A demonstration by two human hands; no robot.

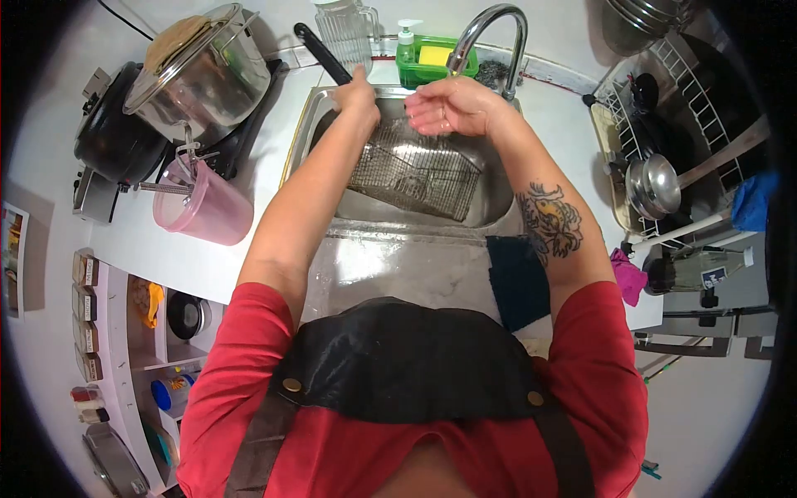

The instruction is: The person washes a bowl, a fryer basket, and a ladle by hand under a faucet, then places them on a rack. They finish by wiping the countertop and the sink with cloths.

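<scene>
A wire-mesh fry basket lies tilted in the metal sink. Its black handle sticks up toward the back left. My left hand is closed round the lower end of that handle. Under the curved faucet, my right hand is held above the basket, wet, palm turned up and fingers stretched out, with nothing in it. The faucet's mouth is close to this hand.
Behind the sink stand a glass pitcher and a green caddy with a soap bottle and sponge. A steel pot and a pink container stand left. A dark cloth lies in front; a dish rack is right.
</scene>
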